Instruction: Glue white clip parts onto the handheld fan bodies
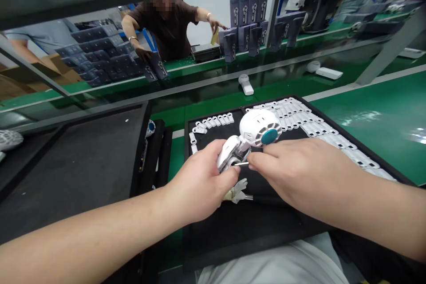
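A white handheld fan [258, 125] with a teal centre cap is held over the black tray [213, 230]. My left hand [199, 179] is wrapped round its opened handle, thumb on the near side. From the right, my right hand [293, 164] pinches a thin, light-coloured rod-like piece [242, 163] whose far end touches the handle opening. Beneath the hands lies a tool [238, 191] wrapped in pale tape, with a metal tip. Rows of small white parts [296, 115] line the tray's right side, and several more [214, 120] sit at its upper left.
Another black tray [96, 159] lies at left. A white fan [245, 84] rests on the green belt [213, 102] ahead. Beyond a metal rail, a person [169, 26] handles boxes near stacked boxes [100, 53]. A slanted metal post [386, 49] stands at right.
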`<action>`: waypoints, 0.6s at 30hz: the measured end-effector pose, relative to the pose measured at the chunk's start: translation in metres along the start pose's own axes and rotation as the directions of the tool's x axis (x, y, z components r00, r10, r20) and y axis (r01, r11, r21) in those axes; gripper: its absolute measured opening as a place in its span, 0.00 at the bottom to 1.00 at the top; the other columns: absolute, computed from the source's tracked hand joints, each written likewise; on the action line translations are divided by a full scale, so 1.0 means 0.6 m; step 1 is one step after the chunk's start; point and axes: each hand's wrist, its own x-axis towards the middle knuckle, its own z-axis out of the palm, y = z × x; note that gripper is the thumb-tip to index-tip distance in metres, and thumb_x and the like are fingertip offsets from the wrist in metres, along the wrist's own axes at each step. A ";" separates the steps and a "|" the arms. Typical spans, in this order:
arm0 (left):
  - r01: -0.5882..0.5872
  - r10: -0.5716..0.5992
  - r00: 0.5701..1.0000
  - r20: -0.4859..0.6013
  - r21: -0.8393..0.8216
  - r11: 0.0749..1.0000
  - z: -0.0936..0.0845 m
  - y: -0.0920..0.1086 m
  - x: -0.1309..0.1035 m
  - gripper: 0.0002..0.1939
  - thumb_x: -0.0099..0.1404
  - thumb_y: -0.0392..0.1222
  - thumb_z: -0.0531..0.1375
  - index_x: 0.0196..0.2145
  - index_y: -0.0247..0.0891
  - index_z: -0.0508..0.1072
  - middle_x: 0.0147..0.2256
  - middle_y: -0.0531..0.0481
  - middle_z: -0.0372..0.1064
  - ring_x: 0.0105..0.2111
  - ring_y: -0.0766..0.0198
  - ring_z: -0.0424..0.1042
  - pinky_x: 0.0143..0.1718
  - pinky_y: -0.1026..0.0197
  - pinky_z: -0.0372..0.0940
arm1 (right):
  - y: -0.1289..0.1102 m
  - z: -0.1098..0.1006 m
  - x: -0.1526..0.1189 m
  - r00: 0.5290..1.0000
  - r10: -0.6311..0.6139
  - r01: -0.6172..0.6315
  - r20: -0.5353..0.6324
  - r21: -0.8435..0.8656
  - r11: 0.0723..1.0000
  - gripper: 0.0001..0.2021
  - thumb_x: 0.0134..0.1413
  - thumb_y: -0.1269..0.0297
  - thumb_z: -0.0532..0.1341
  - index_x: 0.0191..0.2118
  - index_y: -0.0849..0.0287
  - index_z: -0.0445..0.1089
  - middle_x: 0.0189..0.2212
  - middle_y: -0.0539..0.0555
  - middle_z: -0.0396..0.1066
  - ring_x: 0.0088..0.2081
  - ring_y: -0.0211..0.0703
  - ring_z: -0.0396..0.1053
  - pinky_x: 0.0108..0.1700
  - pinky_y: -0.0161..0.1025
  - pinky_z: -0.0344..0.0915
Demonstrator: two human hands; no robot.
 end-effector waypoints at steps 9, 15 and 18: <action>-0.021 0.020 1.000 0.015 0.024 1.000 0.000 -0.003 -0.005 0.15 0.66 0.48 0.59 0.50 0.47 0.70 0.43 0.51 0.75 0.41 0.55 0.74 0.38 0.59 0.65 | -0.004 -0.007 0.001 1.000 -0.013 0.013 0.004 -0.006 1.000 0.07 0.51 0.76 0.56 0.29 0.56 0.64 0.20 0.49 0.62 0.19 0.39 0.58 0.24 0.41 0.39; -0.009 0.007 1.000 0.028 0.062 0.998 -0.001 -0.008 -0.006 0.15 0.66 0.48 0.58 0.51 0.48 0.69 0.44 0.52 0.75 0.42 0.55 0.74 0.40 0.57 0.65 | -0.014 0.001 0.004 1.000 0.002 -0.002 0.014 -0.014 1.000 0.08 0.48 0.77 0.56 0.30 0.56 0.66 0.20 0.49 0.62 0.20 0.41 0.60 0.24 0.41 0.39; 0.012 -0.013 1.000 0.028 0.052 0.999 -0.006 -0.002 -0.006 0.15 0.66 0.47 0.58 0.50 0.47 0.70 0.44 0.52 0.75 0.43 0.54 0.74 0.41 0.56 0.66 | -0.015 -0.006 0.007 0.999 0.028 -0.028 0.043 -0.002 1.000 0.08 0.47 0.77 0.58 0.30 0.56 0.66 0.20 0.49 0.63 0.21 0.41 0.60 0.24 0.40 0.39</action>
